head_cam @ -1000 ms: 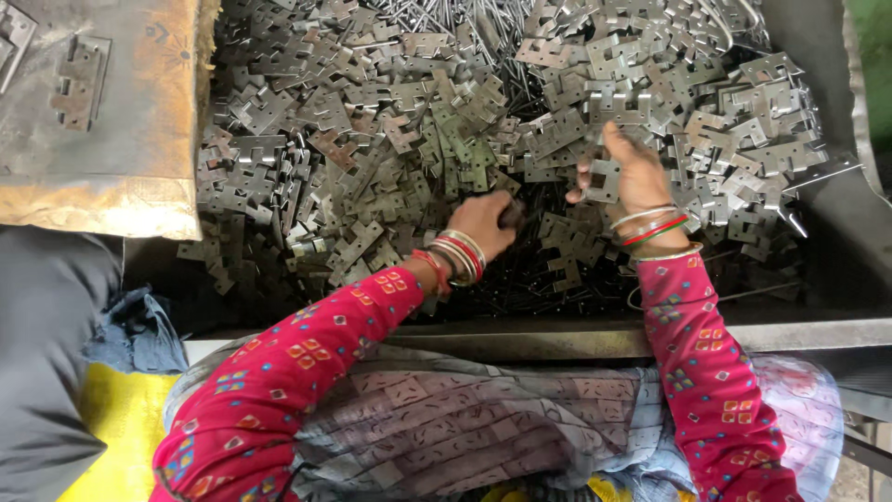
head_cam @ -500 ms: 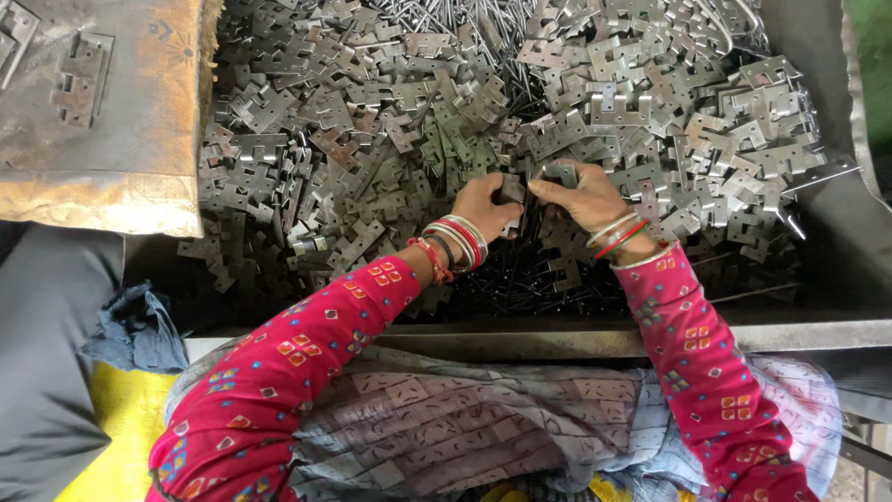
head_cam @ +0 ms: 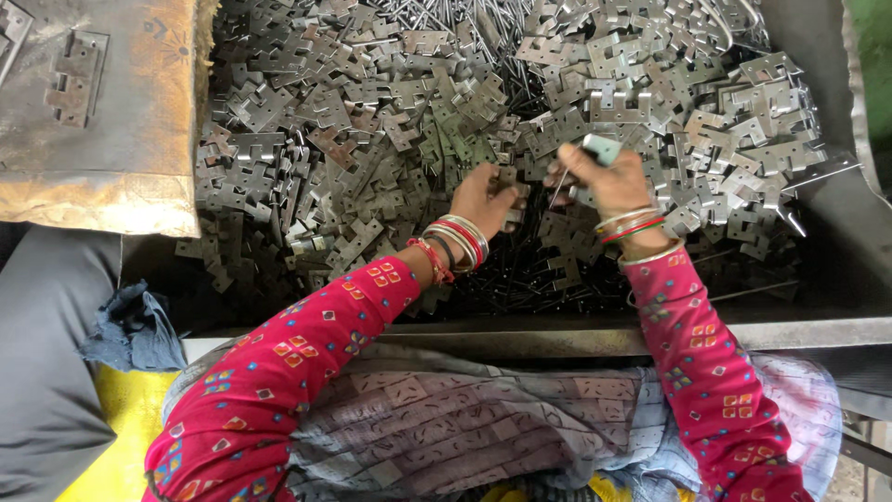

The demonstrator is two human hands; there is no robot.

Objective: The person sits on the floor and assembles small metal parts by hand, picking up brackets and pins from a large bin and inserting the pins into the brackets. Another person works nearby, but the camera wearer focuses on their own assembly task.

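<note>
right hand [head_cam: 609, 181] pinches a small pale metal plate [head_cam: 602, 149] and what looks like a thin pin [head_cam: 560, 186] between thumb and fingers, lifted just above the pile. left hand [head_cam: 485, 200] is beside it, fingers curled down into the heap on a dark hinge leaf [head_cam: 506, 178]; cannot tell if it grips it or just touches it. both hands sit mid-tray, close together but apart. the pile of stamped hinge leaves [head_cam: 390, 121] fills most of the tray [head_cam: 836, 232], loose and interlocked, thinner at the near edge where long pins [head_cam: 557, 279] lie on the dark floor; more pins [head_cam: 446, 11] bunch at the far edge. bangles on both wrists, red patterned sleeves, checked cloth [head_cam: 446, 428] over the lap. rusty metal block [head_cam: 102, 102] with a hinge-shaped recess sits left of the tray, blue rag [head_cam: 130, 325] below it, a grey trouser leg [head_cam: 46, 363] at the left edge. judgement: joining leaf and pin goes best with the knuckles lined up square first, plate held by its edges, pin fed straight, not forced; sharp stamped edges, so lift pieces clear rather than drag through the tangle.
</note>
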